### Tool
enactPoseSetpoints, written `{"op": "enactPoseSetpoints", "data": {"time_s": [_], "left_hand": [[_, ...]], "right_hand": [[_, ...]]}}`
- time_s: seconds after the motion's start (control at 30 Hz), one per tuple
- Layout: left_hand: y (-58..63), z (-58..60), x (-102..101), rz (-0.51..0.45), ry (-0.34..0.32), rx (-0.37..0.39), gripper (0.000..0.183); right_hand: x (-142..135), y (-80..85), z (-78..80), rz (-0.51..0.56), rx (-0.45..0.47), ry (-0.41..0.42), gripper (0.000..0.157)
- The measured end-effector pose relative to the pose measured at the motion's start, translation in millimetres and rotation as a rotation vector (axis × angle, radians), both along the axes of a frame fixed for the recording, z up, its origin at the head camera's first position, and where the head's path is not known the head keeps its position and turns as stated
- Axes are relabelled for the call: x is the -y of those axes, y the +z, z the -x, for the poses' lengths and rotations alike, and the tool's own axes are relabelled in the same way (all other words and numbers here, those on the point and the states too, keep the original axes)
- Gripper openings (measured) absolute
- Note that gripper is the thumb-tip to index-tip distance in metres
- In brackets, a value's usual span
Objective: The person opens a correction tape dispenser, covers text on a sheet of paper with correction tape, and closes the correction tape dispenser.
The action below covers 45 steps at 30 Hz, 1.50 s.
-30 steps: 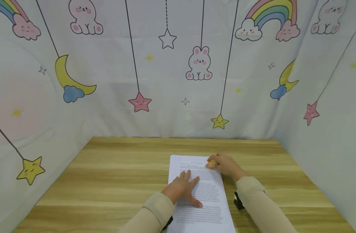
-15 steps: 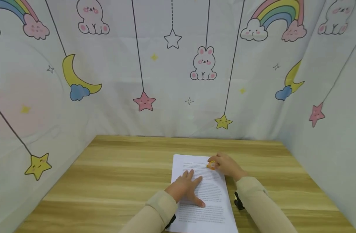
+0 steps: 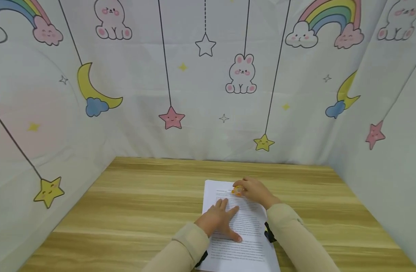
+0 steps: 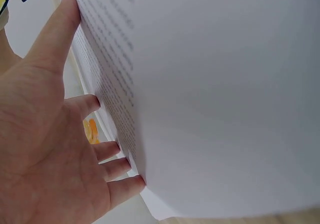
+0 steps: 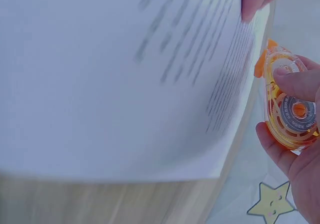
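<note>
A stack of printed paper (image 3: 245,249) lies on the wooden table, its lines of text running across the sheet. My left hand (image 3: 219,221) presses on the top sheet with spread, straight fingers; in the left wrist view the fingertips (image 4: 132,184) touch the page. Near the top of the page, my right hand (image 3: 257,190) grips an orange, clear-cased correction tape (image 3: 237,190). The right wrist view shows the correction tape (image 5: 292,104) pinched between thumb and fingers, its orange tip (image 5: 260,64) toward the paper. Whether the tip touches the page is unclear.
The wooden table (image 3: 143,200) extends on both sides of the paper and behind it. A white curtain (image 3: 136,83) printed with stars, moons and rabbits surrounds the table at the back and sides. Black wrist straps (image 3: 270,232) show below the sleeves.
My right hand has moved left along the top of the page with the correction tape. My left hand keeps its place on the paper, while the head view has shifted slightly.
</note>
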<state>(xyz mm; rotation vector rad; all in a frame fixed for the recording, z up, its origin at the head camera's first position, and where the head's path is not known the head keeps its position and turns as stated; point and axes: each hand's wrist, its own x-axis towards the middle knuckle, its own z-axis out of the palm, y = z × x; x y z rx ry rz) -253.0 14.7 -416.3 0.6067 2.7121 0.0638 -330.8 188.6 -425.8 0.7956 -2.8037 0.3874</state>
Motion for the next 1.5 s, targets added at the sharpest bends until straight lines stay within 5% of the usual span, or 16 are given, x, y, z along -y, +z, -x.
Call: {"op": "enactPoseSetpoints", "data": {"time_s": [0.3,1.2,1.5], "left_hand": [[-3.5,-0.5,-2,0.039,-0.054,-0.075,0.097],[-0.3,-0.9,1,0.045,-0.047,-0.075,0.099],[0.9,-2.1,0,-0.014,-0.04,-0.054,0.099]], "right_hand": [[22,2.9,-0.1,-0.018,-0.016,0.023,0.031],[38,2.5,8.0,-0.096,0.061,0.003,0.031],[37,8.5,4.7,-0.236,-0.068,0.104,0.021]]}}
